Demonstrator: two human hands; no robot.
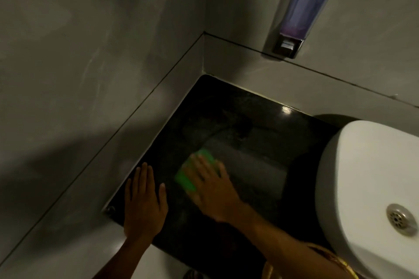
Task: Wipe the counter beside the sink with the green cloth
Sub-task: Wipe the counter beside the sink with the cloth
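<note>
Here I see my right hand spread flat, pressing the blurred bright green folded cloth onto the glossy black speckled stone counter left of the smooth white rounded ceramic sink; my left hand rests open, palm down, beside it.

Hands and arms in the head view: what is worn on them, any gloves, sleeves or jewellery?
Both hands are bare: no gloves, and no rings or watch that I can make out on the left hand or right hand. The left forearm is uncovered. Near the right elbow, a yellow patterned sleeve begins.
</note>
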